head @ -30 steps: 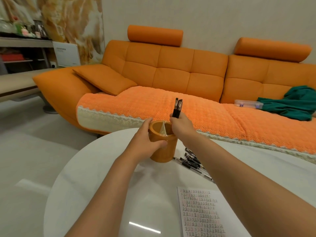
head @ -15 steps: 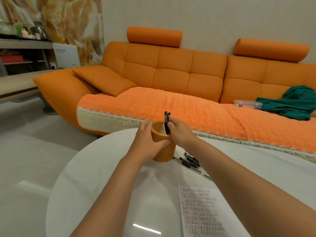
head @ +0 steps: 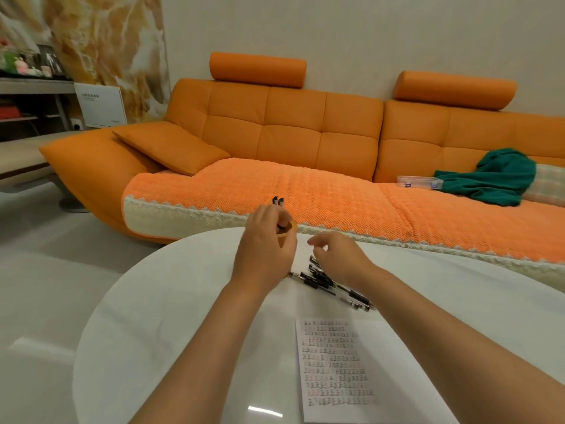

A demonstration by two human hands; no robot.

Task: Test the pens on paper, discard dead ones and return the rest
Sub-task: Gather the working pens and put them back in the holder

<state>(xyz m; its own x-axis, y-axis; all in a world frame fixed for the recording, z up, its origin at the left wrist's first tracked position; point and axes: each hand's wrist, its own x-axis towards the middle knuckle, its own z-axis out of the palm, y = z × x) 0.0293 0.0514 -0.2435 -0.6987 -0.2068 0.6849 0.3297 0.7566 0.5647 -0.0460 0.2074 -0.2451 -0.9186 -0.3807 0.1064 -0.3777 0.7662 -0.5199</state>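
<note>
Our left hand (head: 263,249) wraps round the orange pen holder (head: 289,229) and keeps it upright on the white bench (head: 183,301), with two pens (head: 278,201) standing in it. Our right hand (head: 339,258) hovers over the loose pens (head: 324,281) just beside the holder, fingers loosely curled and holding nothing. We should probably pinch a single barrel clear of its neighbours, then bring it to the paper (head: 333,362) nearer us.
</note>
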